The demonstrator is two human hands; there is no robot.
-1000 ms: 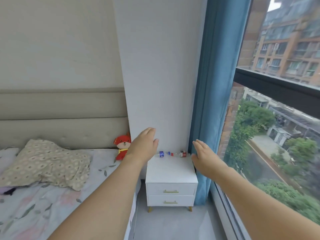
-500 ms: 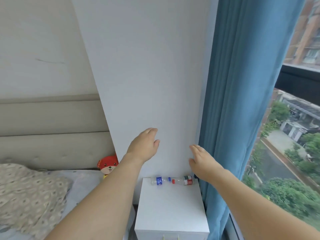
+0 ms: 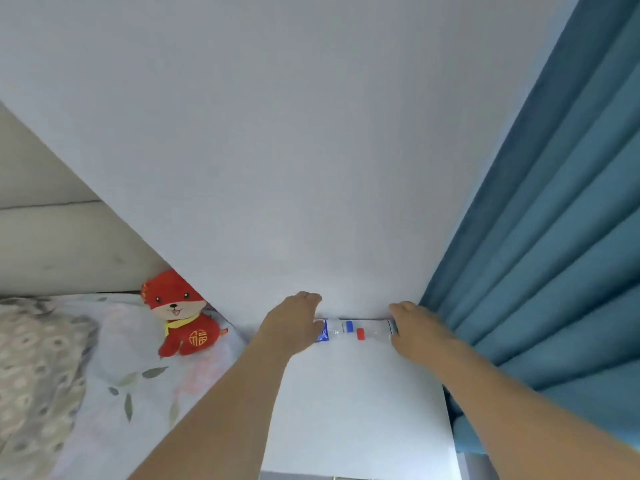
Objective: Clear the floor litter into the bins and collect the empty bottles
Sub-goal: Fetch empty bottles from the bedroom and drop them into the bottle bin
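Both bottles (image 3: pixel 353 330) lie end to end at the far edge of the white worktop (image 3: pixel 360 403) against the wall, my left hand (image 3: pixel 294 323) and right hand (image 3: pixel 415 327) reaching their outer ends, grip unclear, nothing collected yet.

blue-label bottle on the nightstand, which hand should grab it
Left. The left hand already covers the blue-label bottle, while the right hand sits at the red-cap bottle by the curtain.
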